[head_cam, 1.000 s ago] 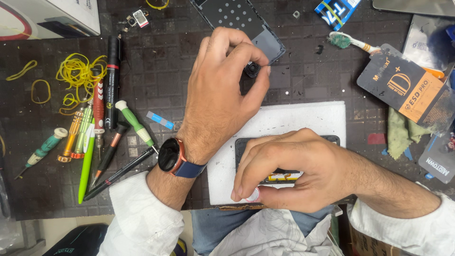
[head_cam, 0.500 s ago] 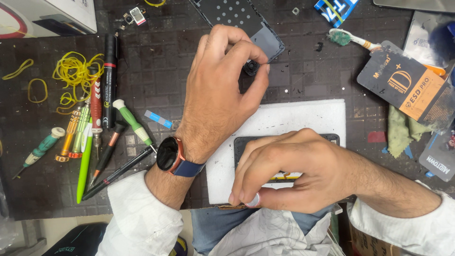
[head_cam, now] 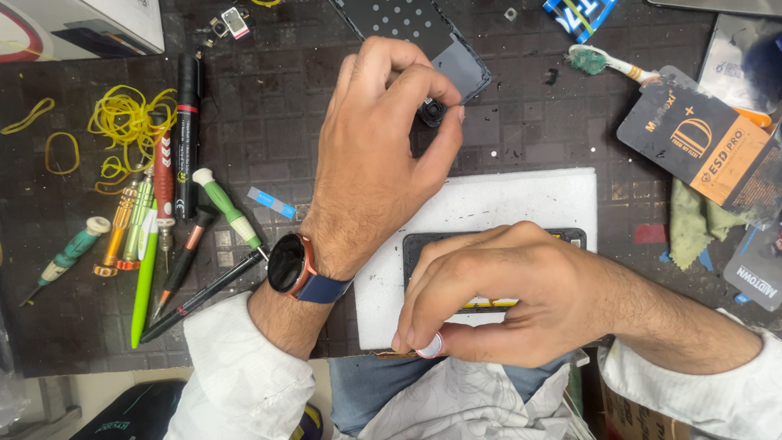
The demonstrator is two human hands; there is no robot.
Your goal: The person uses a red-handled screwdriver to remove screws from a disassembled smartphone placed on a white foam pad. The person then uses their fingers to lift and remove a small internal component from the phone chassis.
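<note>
**A:** What is the left hand (head_cam: 379, 155) doing up there?

**B:** Thumb and forefinger are pinched together on a small black round part (head_cam: 431, 112) — it looks like a tiny camera module, though it is too small to be sure. The part sits at the corner of the dark phone back cover (head_cam: 423, 37) at the far side of the worktop (head_cam: 269, 106).

**A:** And how would you handle a piece that small?

**B:** My judgement: a light pinch on its rim, no squeezing of the face, and it kept level so it does not flick away across the mat. The other fingers curl clear of it, which helps the view.

**A:** The right hand (head_cam: 513, 293)?

**B:** It lies over a dark phone (head_cam: 494, 241) resting on a white pad (head_cam: 489, 204), close to the body. Fingers are bunched, and thumb and fingertips press a small white and red disc (head_cam: 429, 345) at the pad's near edge — I cannot tell what the disc is. Best that this hand steadies the phone with the flat of the fingers only.

**A:** Poses?

**B:** The left forearm reaches forward and slightly right, wrist bent, a watch (head_cam: 289, 265) with a blue strap showing on it. The right forearm comes in from the right, nearly level, palm down. Screwdrivers and pens (head_cam: 171, 204) lie in a row to the left, with yellow rubber bands (head_cam: 122, 122) beyond them, well apart from both hands.
</note>
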